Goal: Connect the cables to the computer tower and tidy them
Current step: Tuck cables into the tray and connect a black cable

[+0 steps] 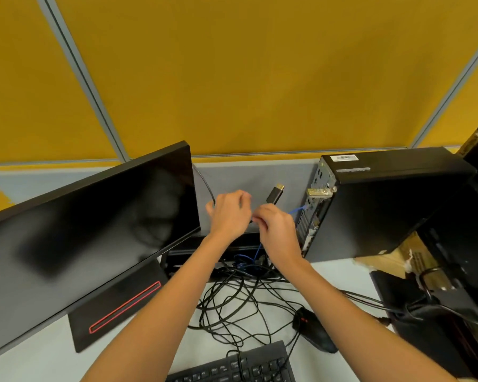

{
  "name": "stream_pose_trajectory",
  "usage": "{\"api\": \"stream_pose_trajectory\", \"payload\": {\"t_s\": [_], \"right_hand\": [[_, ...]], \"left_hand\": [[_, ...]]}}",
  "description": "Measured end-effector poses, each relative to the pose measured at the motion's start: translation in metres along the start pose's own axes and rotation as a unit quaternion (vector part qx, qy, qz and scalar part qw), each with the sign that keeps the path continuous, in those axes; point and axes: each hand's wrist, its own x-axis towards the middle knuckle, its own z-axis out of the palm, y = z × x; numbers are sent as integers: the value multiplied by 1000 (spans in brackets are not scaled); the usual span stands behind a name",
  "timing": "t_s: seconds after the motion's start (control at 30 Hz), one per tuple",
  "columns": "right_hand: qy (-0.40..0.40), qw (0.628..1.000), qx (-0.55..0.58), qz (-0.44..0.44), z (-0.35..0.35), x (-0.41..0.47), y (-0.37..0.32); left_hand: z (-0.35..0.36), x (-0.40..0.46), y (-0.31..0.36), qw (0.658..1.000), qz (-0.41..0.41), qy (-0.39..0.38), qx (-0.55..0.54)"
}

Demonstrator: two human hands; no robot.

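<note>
One cable at least looks seated in the computer tower point(384, 205): a blue network lead point(297, 210) runs into its rear panel, which faces left toward your hands. Most of the job, by my reading, is still ahead of you.

Far left of the tower stands the monitor point(89, 216), turned away, a thin black cable arcing behind its right edge. Your left hand point(228, 213), between monitor and tower, is curled, fingers bent as if around that cable, though the grip itself is hidden. Your right hand point(276, 230), just left of the tower's rear panel, pinches a black video cable below its plug point(275, 194), whose gold tip points up, clear of any port.

In front of the tower, a loose tangle of black cables point(232, 307) sprawls toward the mouse point(313, 330) and keyboard point(232, 368), so none of the tidying is done.
</note>
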Motion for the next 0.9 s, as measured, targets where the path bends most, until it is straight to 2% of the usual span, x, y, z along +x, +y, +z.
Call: {"api": "stream_pose_trajectory", "payload": {"t_s": [0.07,0.13,0.17,0.23,0.3,0.37,0.5,0.57,0.63,0.7,0.77,0.83,0.9], "right_hand": [[21,1000,14,3,5,3,3],[39,999,28,7,10,8,6],[45,999,29,8,12,9,7],[49,999,20,0,16,15,14],[47,999,10,-17,18,22,25],[9,999,1,-31,17,28,33],[-104,993,-39,-36,-4,38,37],[-108,993,-51,-16,-25,44,36],[-125,992,-6,11,-48,48,29],[-157,988,8,-7,-70,51,16],[-143,988,-22,-57,-90,58,6],[-97,993,-6,-72,-108,72,7],[-44,996,-37,-75,-122,93,25]], "left_hand": [[4,7,20,999,-20,16,44],[12,19,34,999,-21,-24,25],[14,24,38,997,-14,-70,-25],[15,38,41,972,-12,-171,-162],[17,52,35,945,-21,-214,-247],[23,60,30,943,-12,-210,-259],[34,68,14,975,57,-141,-161],[35,65,9,970,86,-156,-164],[35,61,9,967,121,-162,-155],[39,57,13,971,154,-142,-111],[45,56,21,974,170,-121,-91],[50,57,30,972,179,-121,-97],[51,60,40,974,178,-111,-86]]}}
